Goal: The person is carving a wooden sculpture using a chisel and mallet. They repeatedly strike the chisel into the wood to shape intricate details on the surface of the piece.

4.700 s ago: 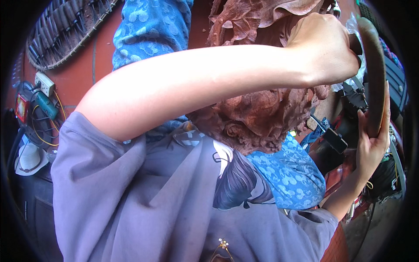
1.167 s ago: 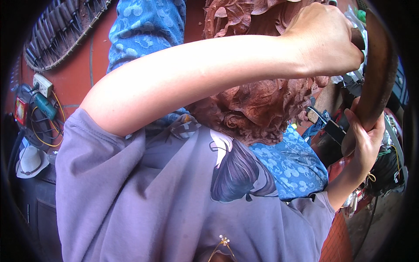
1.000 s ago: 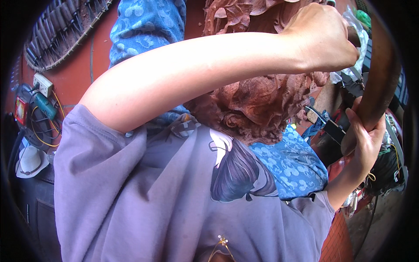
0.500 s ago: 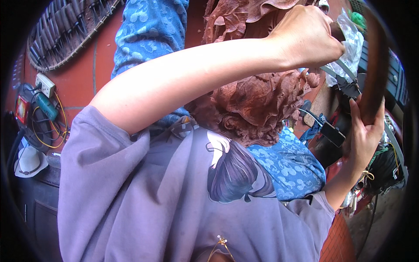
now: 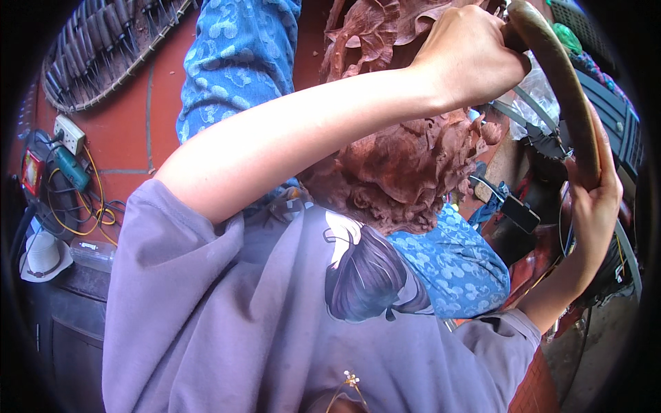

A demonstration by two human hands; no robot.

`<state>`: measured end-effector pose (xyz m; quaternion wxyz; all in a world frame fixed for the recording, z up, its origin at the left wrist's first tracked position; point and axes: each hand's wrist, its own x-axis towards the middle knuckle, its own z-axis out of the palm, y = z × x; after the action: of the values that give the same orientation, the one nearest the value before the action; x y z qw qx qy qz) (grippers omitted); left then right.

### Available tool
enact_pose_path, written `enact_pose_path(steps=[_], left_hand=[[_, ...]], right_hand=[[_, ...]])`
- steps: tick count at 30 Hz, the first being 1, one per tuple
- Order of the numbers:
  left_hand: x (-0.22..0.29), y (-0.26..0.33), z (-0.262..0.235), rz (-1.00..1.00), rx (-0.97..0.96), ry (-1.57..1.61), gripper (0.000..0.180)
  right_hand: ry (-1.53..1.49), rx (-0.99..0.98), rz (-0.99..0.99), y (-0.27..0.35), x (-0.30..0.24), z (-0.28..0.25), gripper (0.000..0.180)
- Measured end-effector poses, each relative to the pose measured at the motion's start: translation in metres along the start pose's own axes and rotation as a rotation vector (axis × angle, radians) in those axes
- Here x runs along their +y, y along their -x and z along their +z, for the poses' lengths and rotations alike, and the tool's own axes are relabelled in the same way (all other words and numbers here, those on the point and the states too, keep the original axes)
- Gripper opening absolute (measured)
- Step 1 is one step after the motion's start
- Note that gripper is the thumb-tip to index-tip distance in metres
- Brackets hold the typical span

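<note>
My left hand [image 5: 475, 58] is closed in a fist around a wooden-handled carving chisel [image 5: 511, 38]; only its dark handle end shows, and the blade is hidden. At the right, my right hand [image 5: 593, 186] grips the lower end of a long wooden mallet [image 5: 566, 86], which looks curved here. The mallet's upper end is beside the chisel handle; whether they touch I cannot tell. Below my left forearm is a reddish-brown wood carving [image 5: 406, 165] with ruffled, leaf-like shapes. More carved wood [image 5: 368, 34] shows beyond the forearm.
At the far left lies a round woven tray [image 5: 113, 96] of wooden-handled tools. A power strip [image 5: 70, 134], a green power tool [image 5: 72, 168], yellow cable and a white hat [image 5: 45, 255] are at the left. A phone [image 5: 521, 213] on a holder and a plastic bag [image 5: 536, 103] are at the right.
The mallet's upper end has swung left to the chisel handle. My right hand has shifted slightly right. My left hand has moved a little left, still holding the chisel.
</note>
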<state>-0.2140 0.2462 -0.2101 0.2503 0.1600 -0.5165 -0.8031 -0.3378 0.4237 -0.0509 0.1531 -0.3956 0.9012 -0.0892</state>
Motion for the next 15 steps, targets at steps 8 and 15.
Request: enact_pose_path(steps=[8,15], left_hand=[[0.024,0.005,-0.015,-0.325,-0.015,0.228,0.021],[0.014,-0.020,-0.034,-0.058,-0.207,-0.013,0.015]], right_hand=[[0.021,0.007,0.023,0.003,-0.003,0.006,0.060],[-0.348,0.072,0.284,0.033,0.017,0.010,0.047]])
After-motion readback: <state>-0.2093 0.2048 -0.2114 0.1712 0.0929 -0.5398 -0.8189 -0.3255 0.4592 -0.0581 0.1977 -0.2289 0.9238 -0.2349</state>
